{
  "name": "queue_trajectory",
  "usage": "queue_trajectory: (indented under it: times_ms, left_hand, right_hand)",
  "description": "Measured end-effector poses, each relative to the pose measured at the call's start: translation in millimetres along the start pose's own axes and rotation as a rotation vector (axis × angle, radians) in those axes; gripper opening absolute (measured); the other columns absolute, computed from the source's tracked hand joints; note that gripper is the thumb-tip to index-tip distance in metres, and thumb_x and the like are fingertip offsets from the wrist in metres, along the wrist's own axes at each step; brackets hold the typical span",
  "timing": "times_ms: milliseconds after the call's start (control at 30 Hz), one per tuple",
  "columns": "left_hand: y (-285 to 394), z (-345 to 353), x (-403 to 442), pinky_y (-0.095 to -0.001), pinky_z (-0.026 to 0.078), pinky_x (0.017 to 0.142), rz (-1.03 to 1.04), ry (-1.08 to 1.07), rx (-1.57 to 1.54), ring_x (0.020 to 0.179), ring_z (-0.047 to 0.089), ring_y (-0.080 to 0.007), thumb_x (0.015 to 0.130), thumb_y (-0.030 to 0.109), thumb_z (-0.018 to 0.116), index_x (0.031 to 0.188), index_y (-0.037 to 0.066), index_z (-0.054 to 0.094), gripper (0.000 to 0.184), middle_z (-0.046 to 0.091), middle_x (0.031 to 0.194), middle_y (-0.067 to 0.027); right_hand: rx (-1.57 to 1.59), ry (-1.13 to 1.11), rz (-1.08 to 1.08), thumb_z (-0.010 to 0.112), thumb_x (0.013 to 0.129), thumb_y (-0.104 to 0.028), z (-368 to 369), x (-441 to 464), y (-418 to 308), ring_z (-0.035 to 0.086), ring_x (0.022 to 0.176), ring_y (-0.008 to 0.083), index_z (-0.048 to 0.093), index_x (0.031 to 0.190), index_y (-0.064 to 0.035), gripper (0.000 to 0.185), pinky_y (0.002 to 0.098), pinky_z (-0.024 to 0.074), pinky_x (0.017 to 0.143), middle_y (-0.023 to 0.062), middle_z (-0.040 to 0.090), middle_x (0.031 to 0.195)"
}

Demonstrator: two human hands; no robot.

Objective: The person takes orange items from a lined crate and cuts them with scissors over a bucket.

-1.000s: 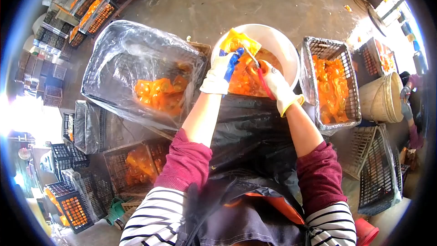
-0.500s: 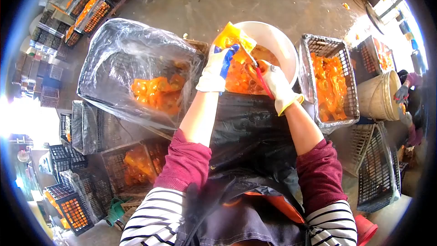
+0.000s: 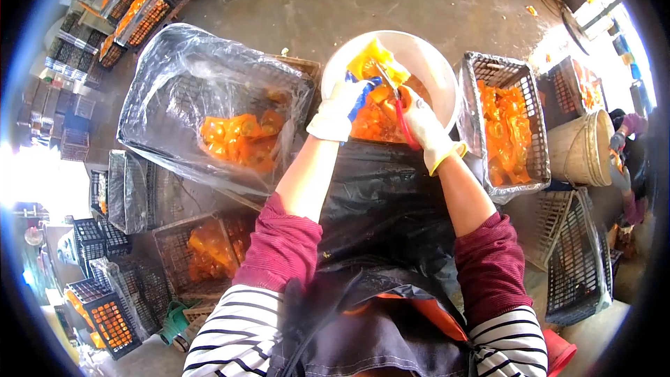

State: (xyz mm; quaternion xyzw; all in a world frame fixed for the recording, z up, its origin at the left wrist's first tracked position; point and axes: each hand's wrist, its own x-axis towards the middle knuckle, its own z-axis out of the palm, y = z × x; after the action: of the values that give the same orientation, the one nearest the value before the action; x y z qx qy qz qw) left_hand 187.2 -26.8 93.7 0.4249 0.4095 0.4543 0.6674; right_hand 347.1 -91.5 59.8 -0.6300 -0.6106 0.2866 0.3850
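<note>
Over a round white tub (image 3: 441, 70), my left hand (image 3: 347, 101), in a white and blue glove, grips a yellow-orange piece (image 3: 377, 61) whose exact kind I cannot make out. My right hand (image 3: 421, 123), gloved in white with a yellow cuff, is closed on red-handled scissors (image 3: 403, 120). The metal blades point up and left and lie against the orange piece. More orange pieces (image 3: 370, 123) fill the bottom of the tub, under and between both hands.
A plastic-lined crate (image 3: 150, 115) with orange pieces stands left of the tub, another crate (image 3: 541, 141) right of it. Farther right are a beige bucket (image 3: 583, 150) and a co-worker's gloved hands (image 3: 618, 160). A brown crate (image 3: 171, 255) sits lower left.
The orange piece and my left hand have shifted slightly rightward since the half-second-old frame, and the piece has changed its tilt. My right hand stays on the scissors.
</note>
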Motion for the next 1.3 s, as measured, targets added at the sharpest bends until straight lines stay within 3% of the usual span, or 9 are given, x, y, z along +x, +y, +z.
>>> queue_trajectory:
  times_ms: [100,267,367,567,667,767,900,967,1300]
  left_hand:
    - [-6,-1,3,-0.0276,0.051,0.079,-0.013,-0.006,-0.036,0.097,0.058,-0.0172,0.073,0.005,0.077,0.125,0.006,0.052,0.059,0.060,0.111,-0.0084]
    - [-21,-10,12,-0.0270,0.052,0.075,0.030,-0.043,-0.134,0.092,0.058,-0.0160,0.075,0.003,0.073,0.123,0.004,0.053,0.052,0.061,0.106,-0.0084]
    - [1,5,-10,-0.0258,0.052,0.069,0.093,0.041,0.346,0.085,0.059,-0.0155,0.077,0.002,0.070,0.120,0.003,0.054,0.046,0.061,0.101,-0.0084]
    - [-23,-12,13,-0.0250,0.051,0.063,0.077,0.117,0.551,0.079,0.059,-0.0150,0.077,0.002,0.067,0.117,0.001,0.055,0.042,0.060,0.098,-0.0088]
    - [-25,-12,8,-0.0330,0.050,0.080,0.142,0.101,0.382,0.090,0.062,-0.0232,0.077,0.008,0.066,0.117,-0.001,0.059,0.041,0.066,0.098,-0.0156]
    - [26,14,-26,-0.0321,0.050,0.080,0.055,0.096,0.881,0.090,0.063,-0.0213,0.079,0.007,0.062,0.118,0.000,0.058,0.040,0.066,0.098,-0.0153]
    - [12,6,-20,-0.0280,0.050,0.082,0.079,0.031,0.448,0.093,0.061,-0.0170,0.085,0.008,0.061,0.119,0.000,0.058,0.035,0.065,0.104,-0.0105]
    - [0,0,-6,-0.0259,0.050,0.084,0.082,-0.161,-0.121,0.094,0.060,-0.0158,0.087,0.009,0.061,0.118,0.001,0.058,0.032,0.064,0.106,-0.0078]
    - [-25,-10,18,-0.0251,0.051,0.077,0.271,-0.009,0.070,0.092,0.060,-0.0142,0.090,0.014,0.061,0.114,0.002,0.059,0.028,0.062,0.103,-0.0079]
  right_hand:
    - [0.665,-0.131,0.390,0.049,0.094,-0.028,-13,-12,-15,0.062,0.076,0.0164,0.058,0.113,-0.0051,0.031,0.0301,0.0474,0.065,0.0086,0.064,0.094]
    - [0.391,-0.176,0.364,0.048,0.094,-0.026,-20,-9,-31,0.061,0.078,0.0146,0.060,0.111,-0.0060,0.028,0.0278,0.0463,0.066,0.0082,0.064,0.094]
    - [0.216,-0.127,0.267,0.049,0.094,-0.025,-14,-6,-21,0.060,0.074,0.0134,0.061,0.110,-0.0061,0.028,0.0275,0.0456,0.064,0.0084,0.064,0.093]
    - [0.301,-0.149,0.313,0.050,0.093,-0.029,-27,-14,-45,0.061,0.084,0.0207,0.060,0.111,-0.0061,0.031,0.0325,0.0460,0.074,0.0125,0.065,0.093]
    - [0.081,-0.077,0.157,0.054,0.091,-0.031,-15,-7,-18,0.061,0.086,0.0266,0.060,0.112,-0.0059,0.033,0.0351,0.0456,0.080,0.0146,0.066,0.091]
    - [-0.057,-0.090,0.113,0.056,0.089,-0.033,-25,-12,-40,0.062,0.086,0.0293,0.059,0.114,-0.0049,0.037,0.0356,0.0453,0.082,0.0152,0.066,0.090]
    - [-0.083,-0.233,0.232,0.057,0.089,-0.034,-27,-10,-42,0.064,0.083,0.0244,0.059,0.118,-0.0062,0.040,0.0334,0.0487,0.077,0.0122,0.066,0.093]
    - [0.363,-0.243,0.370,0.057,0.089,-0.034,-27,-12,-43,0.064,0.079,0.0192,0.060,0.118,-0.0086,0.038,0.0304,0.0502,0.070,0.0092,0.066,0.093]
    - [0.684,-0.272,0.503,0.054,0.092,-0.030,-26,-14,-44,0.062,0.072,0.0120,0.062,0.116,-0.0084,0.033,0.0263,0.0498,0.059,0.0041,0.065,0.094]
